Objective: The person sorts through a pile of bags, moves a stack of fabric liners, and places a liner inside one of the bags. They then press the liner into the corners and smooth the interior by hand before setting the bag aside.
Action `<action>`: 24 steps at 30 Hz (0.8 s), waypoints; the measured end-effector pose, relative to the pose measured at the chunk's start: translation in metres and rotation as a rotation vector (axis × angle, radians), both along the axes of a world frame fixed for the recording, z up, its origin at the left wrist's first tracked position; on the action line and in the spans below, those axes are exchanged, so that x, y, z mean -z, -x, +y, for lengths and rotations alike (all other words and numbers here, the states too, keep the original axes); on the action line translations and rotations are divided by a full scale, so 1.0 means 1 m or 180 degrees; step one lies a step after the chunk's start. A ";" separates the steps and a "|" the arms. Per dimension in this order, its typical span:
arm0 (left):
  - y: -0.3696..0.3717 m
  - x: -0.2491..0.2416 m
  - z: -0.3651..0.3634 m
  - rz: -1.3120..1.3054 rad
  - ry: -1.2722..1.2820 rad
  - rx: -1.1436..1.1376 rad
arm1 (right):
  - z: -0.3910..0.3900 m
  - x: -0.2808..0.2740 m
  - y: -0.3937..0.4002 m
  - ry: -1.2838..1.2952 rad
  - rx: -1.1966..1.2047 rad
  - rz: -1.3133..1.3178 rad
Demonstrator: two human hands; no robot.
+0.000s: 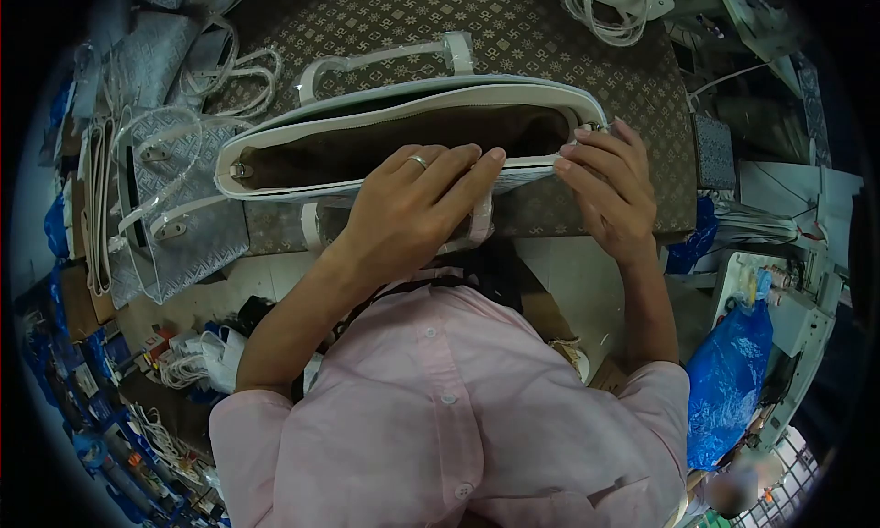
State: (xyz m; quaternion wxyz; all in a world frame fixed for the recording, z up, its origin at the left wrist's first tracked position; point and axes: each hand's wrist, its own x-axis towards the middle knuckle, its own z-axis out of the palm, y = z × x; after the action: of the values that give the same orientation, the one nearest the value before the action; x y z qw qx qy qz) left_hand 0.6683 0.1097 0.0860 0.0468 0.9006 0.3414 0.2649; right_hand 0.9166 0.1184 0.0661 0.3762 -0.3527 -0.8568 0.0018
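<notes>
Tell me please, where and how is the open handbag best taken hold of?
Probably by the near rim of the handbag, one of the hands towards each end, coming from the wearer's side. Its mouth is long and gapes upward, so fingers could go inside and thumbs outside.

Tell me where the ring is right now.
In the head view, left of centre, the ring is on a finger of the left hand, over the near rim of the open handbag.
</notes>
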 end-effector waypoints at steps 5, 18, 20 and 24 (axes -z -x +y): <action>0.004 0.010 0.000 0.0014 -0.0510 0.0013 | 0.000 0.004 0.003 0.0246 -0.0072 0.0178; 0.000 0.011 -0.001 -0.0167 -0.0413 -0.0031 | -0.001 -0.010 0.014 0.0458 -0.0146 0.0127; 0.001 0.014 0.000 -0.0143 -0.0593 0.0033 | 0.000 -0.011 0.020 0.0383 -0.0276 0.0062; 0.004 0.014 0.001 -0.0140 -0.0562 0.0062 | 0.004 -0.007 0.024 0.0438 -0.0450 0.0206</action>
State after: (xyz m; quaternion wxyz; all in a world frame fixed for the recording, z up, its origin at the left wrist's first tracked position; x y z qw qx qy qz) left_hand 0.6648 0.1105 0.0715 -0.0226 0.8985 0.3068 0.3132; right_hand 0.8925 0.1221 0.0731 0.3775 -0.3161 -0.8648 0.0985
